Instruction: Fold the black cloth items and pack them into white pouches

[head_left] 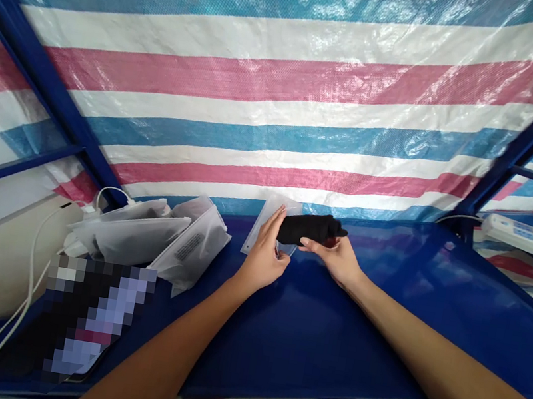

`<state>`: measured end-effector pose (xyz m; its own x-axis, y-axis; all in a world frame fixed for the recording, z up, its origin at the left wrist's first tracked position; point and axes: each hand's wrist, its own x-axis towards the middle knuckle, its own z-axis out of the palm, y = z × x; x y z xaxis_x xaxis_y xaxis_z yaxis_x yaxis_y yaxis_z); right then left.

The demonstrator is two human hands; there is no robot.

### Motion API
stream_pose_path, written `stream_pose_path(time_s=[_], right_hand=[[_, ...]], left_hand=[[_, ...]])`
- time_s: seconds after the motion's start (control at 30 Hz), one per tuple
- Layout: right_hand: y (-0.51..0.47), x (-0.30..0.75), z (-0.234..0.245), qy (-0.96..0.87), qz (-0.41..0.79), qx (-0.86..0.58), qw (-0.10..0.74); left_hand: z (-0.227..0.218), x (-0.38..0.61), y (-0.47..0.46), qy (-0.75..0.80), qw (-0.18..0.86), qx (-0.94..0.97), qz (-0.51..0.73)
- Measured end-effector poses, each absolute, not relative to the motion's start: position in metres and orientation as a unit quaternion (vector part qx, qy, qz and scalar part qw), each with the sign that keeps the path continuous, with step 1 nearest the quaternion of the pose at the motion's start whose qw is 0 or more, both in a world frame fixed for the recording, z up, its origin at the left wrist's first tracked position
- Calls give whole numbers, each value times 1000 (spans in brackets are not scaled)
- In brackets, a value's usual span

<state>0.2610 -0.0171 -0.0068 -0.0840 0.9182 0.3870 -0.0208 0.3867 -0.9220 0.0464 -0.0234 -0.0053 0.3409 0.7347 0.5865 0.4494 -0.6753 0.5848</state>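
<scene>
Black cloth [305, 230] is rolled, not bagged: right hand [329, 253] clamps it; left hand [263, 256], grip unclear; clear bag [269, 205] at its ten o'clock.

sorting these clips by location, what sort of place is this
Probably a makeshift desk nook in a home or dorm: a blue tabletop within a blue metal frame, striped plastic sheeting behind it, and what looks like a power strip at right.
</scene>
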Motion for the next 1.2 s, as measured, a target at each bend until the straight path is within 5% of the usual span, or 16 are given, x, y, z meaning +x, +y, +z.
stream_pose_path(time_s=[0.2,0.33,0.77,1.2], right_hand=[[-17,282,1,-812,-7,-356,462],[-18,279,6,-833,-118,-374,390],[-15,280,2,-869,-13,-314,382],[-5,304,-1,-810,12,-392,436]], left_hand=[[-6,53,-30,329,87,853,395],[-5,62,-41,287,93,868,394],[7,53,-36,351,174,743,543],[-5,35,-17,293,121,815,485]])
